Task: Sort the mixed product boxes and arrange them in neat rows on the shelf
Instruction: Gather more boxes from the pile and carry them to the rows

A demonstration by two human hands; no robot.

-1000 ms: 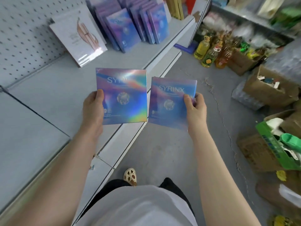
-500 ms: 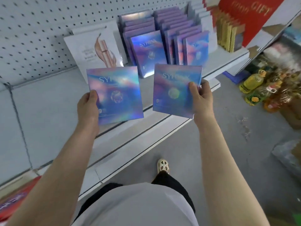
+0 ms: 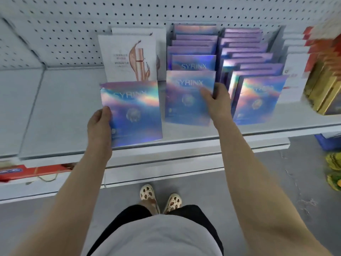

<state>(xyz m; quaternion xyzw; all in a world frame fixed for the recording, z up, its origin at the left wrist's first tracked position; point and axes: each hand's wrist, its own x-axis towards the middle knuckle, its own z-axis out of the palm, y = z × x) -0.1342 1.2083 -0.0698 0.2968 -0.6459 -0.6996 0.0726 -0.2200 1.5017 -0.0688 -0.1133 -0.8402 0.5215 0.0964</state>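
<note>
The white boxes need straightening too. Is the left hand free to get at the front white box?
Probably not yet: the left hand grips a shiny blue box, which sits before the white box.

Two holographic SYRINX boxes, left box (image 3: 132, 112) upright over shelf (image 3: 60, 111), right box (image 3: 188, 97) fronting a row

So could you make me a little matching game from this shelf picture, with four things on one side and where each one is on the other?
Things:
1. white box with a pink tube printed on it
2. gold boxes
3. holographic box in the left hand
4. red carton

Places:
A. far right of the upper shelf
B. lower shelf, at the left
C. upright against the pegboard, behind the left-hand box
D. held over the shelf front, left of the purple rows

Pairs: 1-C, 2-A, 3-D, 4-B
</note>
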